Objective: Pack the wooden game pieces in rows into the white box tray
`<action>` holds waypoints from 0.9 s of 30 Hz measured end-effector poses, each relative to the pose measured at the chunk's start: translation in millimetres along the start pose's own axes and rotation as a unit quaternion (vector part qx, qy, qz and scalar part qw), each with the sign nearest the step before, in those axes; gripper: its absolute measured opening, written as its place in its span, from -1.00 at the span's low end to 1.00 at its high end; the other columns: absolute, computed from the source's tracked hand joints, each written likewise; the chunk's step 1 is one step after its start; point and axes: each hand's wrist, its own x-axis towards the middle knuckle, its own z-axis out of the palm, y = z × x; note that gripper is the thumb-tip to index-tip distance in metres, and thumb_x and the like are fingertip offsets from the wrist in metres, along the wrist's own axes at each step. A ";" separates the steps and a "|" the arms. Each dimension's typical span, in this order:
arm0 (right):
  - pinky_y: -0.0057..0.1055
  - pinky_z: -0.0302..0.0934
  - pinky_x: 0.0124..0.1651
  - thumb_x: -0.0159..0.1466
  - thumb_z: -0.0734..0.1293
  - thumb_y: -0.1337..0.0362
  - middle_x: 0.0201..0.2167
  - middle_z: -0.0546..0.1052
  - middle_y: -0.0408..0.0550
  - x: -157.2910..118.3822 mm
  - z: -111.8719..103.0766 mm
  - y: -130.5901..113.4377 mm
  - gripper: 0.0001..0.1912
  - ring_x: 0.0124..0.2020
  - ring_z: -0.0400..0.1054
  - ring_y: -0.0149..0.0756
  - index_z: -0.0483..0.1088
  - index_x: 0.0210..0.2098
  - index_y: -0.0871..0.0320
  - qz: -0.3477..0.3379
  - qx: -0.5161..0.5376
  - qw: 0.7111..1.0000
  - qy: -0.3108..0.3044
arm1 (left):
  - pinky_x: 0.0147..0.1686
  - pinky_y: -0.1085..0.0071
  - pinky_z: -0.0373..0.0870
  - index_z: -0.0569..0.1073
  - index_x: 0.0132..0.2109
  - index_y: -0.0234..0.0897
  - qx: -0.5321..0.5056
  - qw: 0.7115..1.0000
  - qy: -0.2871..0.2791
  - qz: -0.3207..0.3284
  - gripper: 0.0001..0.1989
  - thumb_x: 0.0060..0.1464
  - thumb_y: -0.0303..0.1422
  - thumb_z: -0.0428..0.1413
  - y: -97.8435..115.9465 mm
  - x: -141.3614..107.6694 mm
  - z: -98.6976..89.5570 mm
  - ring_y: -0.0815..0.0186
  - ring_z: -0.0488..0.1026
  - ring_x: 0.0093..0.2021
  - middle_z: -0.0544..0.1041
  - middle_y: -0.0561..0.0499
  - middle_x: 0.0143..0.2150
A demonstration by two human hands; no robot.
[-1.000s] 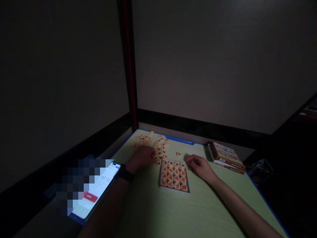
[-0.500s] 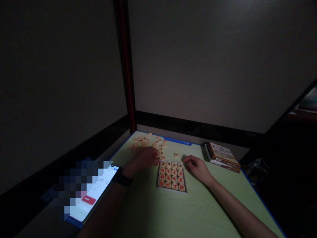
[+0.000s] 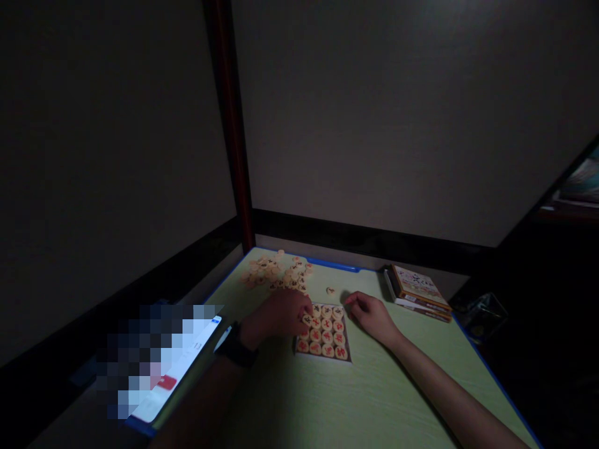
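A shallow square box [image 3: 324, 359] on the table holds rows of round Chinese chess pieces with red and black characters. Over its left column, my left hand [image 3: 281, 317] is closed in a pinch on a Chinese chess piece [image 3: 307, 320] with a black character. That hand and its fingers cover the box's upper left corner. My right hand [image 3: 373, 317] rests on the table just right of the box, its fingers loosely curled and nothing visible in them. A single loose piece [image 3: 331, 290] lies beyond the box, between the two hands.
Many loose pieces [image 3: 266, 268] are heaped at the far left of the green table [image 3: 384, 399]. Stacked books or boxes [image 3: 418, 290] stand at the right edge. A lit phone [image 3: 187, 355] lies by the left edge. Walls close off the back and left.
My left hand has moved right and nearer, from the loose pieces to the box's left column, with a black-marked piece in its fingers. The right hand stays in place.
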 end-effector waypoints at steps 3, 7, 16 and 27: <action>-0.37 0.21 -0.38 0.14 0.17 0.15 -0.54 0.50 -0.12 -0.2 0.0 -0.6 -0.70 -0.48 0.37 -0.25 0.48 -0.35 0.13 0.002 0.003 1.000 -0.005 | -0.32 0.41 0.23 0.56 -0.25 -0.19 0.008 1.000 0.009 -0.003 -0.79 -0.13 -0.39 0.20 3.3 -0.5 -1.7 0.27 0.46 -0.30 0.58 0.05 -0.30; -0.38 0.18 -0.39 0.15 0.17 0.12 -0.53 0.50 -0.12 -0.1 -0.3 -0.6 -0.69 -0.48 0.36 -0.25 0.48 -0.35 0.13 0.007 0.007 1.000 -0.003 | -0.29 0.40 0.27 0.51 -0.18 -0.19 0.009 0.999 0.032 -0.018 -0.74 -0.09 -0.28 0.22 5.5 0.8 1.2 0.23 0.47 -0.24 0.59 0.03 -0.23; -0.38 0.17 -0.39 0.16 0.17 0.13 -0.53 0.50 -0.11 -0.8 1.3 0.8 -0.67 -0.49 0.34 -0.26 0.49 -0.31 0.15 0.014 0.013 1.000 -0.005 | -0.26 0.38 0.31 0.52 -0.26 -0.22 0.018 1.000 0.013 -0.017 -0.83 -0.05 -0.29 0.19 -2.4 1.4 2.3 0.18 0.52 -0.19 0.61 -0.04 -0.22; -0.44 0.08 -0.39 0.12 0.37 0.14 -0.53 0.33 -0.22 -1.7 -15.6 -8.2 -0.56 -0.49 0.19 -0.39 0.50 -0.04 0.20 -0.007 0.098 0.980 -0.174 | -0.37 0.46 0.25 0.49 -0.33 -0.24 0.002 1.000 0.004 -0.022 -0.91 -0.05 -0.34 0.17 0.9 1.5 1.7 0.28 0.49 -0.33 0.59 0.02 -0.35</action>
